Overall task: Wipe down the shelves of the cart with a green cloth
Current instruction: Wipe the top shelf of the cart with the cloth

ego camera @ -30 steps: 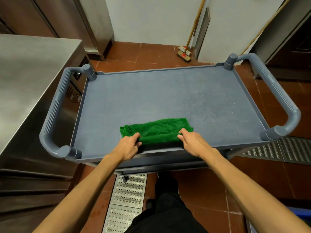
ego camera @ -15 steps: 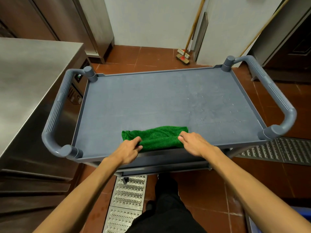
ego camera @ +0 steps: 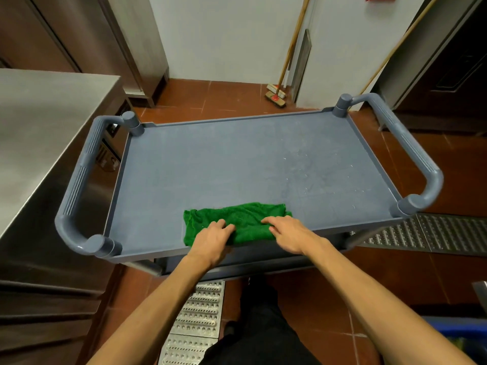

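A folded green cloth (ego camera: 245, 219) lies on the grey-blue top shelf of the cart (ego camera: 237, 164), close to its near edge. My left hand (ego camera: 212, 239) rests on the cloth's near left part with fingers stretched forward over it. On the right end of the cloth my right hand (ego camera: 288, 233) lies flat, its fingers pointing left across the fabric. Pale specks and smears mark the shelf's right half (ego camera: 311, 167). The lower shelves are hidden under the top one.
A steel counter (ego camera: 44, 133) stands tight against the cart's left handle (ego camera: 79, 185). The right handle (ego camera: 405, 151) juts over tiled floor and a metal drain grate (ego camera: 434, 233). A broom (ego camera: 276, 96) leans on the far wall. A blue bin (ego camera: 453, 335) sits at bottom right.
Both hands pulled the cloth toward the near edge, then slid forward from pinching its near edge to lying on top of it.
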### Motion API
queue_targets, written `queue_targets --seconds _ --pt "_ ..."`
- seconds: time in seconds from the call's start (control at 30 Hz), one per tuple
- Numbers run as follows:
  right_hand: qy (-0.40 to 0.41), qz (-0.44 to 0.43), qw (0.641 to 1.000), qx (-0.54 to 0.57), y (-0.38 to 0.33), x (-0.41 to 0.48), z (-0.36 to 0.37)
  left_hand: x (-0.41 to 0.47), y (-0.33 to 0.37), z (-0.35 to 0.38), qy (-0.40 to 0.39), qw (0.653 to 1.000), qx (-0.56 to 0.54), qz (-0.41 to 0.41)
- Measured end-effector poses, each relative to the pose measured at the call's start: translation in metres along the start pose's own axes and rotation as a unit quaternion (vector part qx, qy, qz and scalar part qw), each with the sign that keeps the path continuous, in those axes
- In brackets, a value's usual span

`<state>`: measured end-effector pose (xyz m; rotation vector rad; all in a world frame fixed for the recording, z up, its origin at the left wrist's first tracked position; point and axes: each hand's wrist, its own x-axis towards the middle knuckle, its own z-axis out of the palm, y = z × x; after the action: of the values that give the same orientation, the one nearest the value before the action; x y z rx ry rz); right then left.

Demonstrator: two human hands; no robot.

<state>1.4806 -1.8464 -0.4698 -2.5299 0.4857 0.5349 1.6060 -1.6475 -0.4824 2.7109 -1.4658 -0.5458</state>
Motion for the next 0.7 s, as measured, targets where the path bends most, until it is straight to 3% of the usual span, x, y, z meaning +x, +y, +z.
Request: queue_targets --seconds 0.23,0.43,0.7 --pt "-0.030 -0.030 0.987 -0.156 -0.005 -0.007 0.011 -0.004 -0.012 0.000 0.028 0.997 -0.064 0.038" --pt "-0.046 -0.017 0.976 -0.213 -0.021 0.004 0.002 -0.001 -0.017 -0.009 -0.023 0.997 -0.071 0.025" --pt "-0.060 -0.021 0.990 -0.122 -0.013 0.000 -0.019 -0.002 -0.028 -0.018 -0.041 0.998 -0.029 0.043"
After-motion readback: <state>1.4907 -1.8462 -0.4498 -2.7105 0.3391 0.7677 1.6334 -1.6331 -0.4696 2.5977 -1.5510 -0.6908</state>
